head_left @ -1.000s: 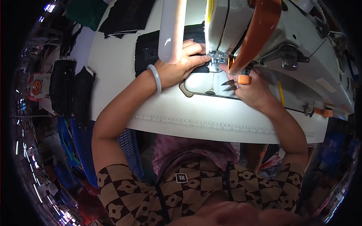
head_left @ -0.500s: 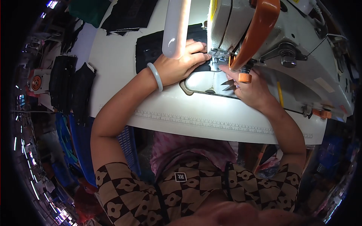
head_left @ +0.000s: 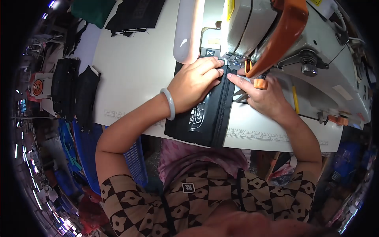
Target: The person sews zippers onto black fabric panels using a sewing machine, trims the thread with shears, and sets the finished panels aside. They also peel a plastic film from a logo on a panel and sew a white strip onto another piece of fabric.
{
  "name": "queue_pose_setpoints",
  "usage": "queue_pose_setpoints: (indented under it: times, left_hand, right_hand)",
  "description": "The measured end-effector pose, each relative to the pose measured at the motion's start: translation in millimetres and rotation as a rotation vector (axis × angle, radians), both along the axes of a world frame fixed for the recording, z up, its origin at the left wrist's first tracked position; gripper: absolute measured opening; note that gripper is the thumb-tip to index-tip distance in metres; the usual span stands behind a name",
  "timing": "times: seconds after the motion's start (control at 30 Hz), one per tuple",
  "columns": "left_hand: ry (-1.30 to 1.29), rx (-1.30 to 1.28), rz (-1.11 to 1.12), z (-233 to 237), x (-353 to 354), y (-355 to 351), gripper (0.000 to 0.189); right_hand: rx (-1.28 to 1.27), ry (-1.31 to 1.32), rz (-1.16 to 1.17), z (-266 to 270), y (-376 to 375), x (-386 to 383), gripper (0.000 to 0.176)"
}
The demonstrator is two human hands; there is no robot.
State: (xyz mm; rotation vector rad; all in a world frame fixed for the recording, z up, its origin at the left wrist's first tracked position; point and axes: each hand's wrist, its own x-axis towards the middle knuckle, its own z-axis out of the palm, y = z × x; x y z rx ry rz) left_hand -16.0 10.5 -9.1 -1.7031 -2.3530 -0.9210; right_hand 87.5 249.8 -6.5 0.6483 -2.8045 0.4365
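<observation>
A black fabric piece (head_left: 193,132) with a zipper-like strip (head_left: 222,114) along its right side lies lengthwise on the white table, its near end reaching the front edge. Its far end is at the needle area of the sewing machine (head_left: 252,27). My left hand (head_left: 195,81) rests flat on the fabric, fingers stretched toward the presser foot (head_left: 227,62). My right hand (head_left: 266,96) keeps thread snips (head_left: 239,96) in its curled fingers, dark blades pointing left. Its index finger extends to the strip's right edge near the foot. The needle itself is hidden.
A lit tube lamp (head_left: 186,31) hangs just above my left hand. An orange lever (head_left: 282,43) curves over my right hand. Black fabric pieces (head_left: 136,15) lie at the back left, others (head_left: 65,87) farther left. A blue basket (head_left: 134,160) stands below the table.
The black fabric has turned from lying across behind the machine's foot to running toward me. My left hand has shifted slightly right and nearer. My right index finger now reaches the strip.
</observation>
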Motion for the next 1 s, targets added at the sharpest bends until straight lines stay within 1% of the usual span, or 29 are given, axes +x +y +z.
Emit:
queue_pose_setpoints:
  times: [0.07, 0.2, 0.23, 0.33, 0.37, 0.43, 0.5, 0.6, 0.73, 0.83, 0.87, 0.97, 1.0]
  left_hand:
    - [0.024, -0.038, 0.060, -0.2, 4.5, 2.5, 0.026]
    - [0.040, -0.016, 0.122, -5.0, 8.3, 9.2, 0.030]
    - [0.039, -0.017, 0.118, -4.9, 8.5, 8.6, 0.030]
    - [-0.076, 0.006, 0.058, -2.6, 4.4, -0.6, 0.036]
    - [-0.075, 0.003, 0.056, 1.5, 8.6, -7.5, 0.036]
    - [-0.034, -0.033, 0.028, 16.4, 33.2, -26.4, 0.042]
    - [-0.020, -0.053, 0.005, 20.3, 51.2, -34.2, 0.045]
    - [-0.092, -0.255, -0.019, 18.0, 66.4, -39.7, 0.054]
    - [-0.045, -0.241, -0.021, 12.0, 54.7, -31.1, 0.060]
    - [-0.063, -0.211, -0.023, 11.5, 41.8, -23.7, 0.061]
    - [-0.072, -0.198, -0.026, 11.7, 36.9, -21.6, 0.062]
    - [-0.055, -0.178, -0.013, 12.4, 23.0, -15.7, 0.061]
    - [-0.047, -0.170, -0.008, 11.9, 18.1, -13.8, 0.060]
  right_hand:
    - [0.027, -0.031, -0.016, 1.1, -0.1, -0.7, 0.065]
    - [-0.043, 0.039, 0.037, 2.7, -0.4, -1.4, 0.059]
    - [-0.038, 0.031, 0.041, 2.4, 0.0, -1.2, 0.057]
    - [-0.029, 0.019, 0.046, 3.7, -0.6, -0.1, 0.055]
    - [-0.029, 0.013, 0.045, 5.1, -2.2, 0.2, 0.054]
    - [-0.029, -0.001, 0.037, 6.7, -2.8, 0.2, 0.052]
    - [-0.025, -0.008, 0.027, 6.3, -1.6, 0.6, 0.051]
    - [-0.013, -0.013, 0.027, 5.9, -1.0, -1.8, 0.051]
    - [-0.028, 0.027, 0.026, 6.0, 1.5, -2.6, 0.047]
    - [-0.086, 0.023, 0.128, 7.4, 3.0, 0.9, 0.039]
    - [-0.086, 0.023, 0.128, 7.4, 2.3, 2.2, 0.039]
    - [-0.118, 0.085, 0.265, 8.4, 1.0, 6.2, 0.032]
    - [-0.116, 0.085, 0.268, 9.6, 0.8, 7.8, 0.032]
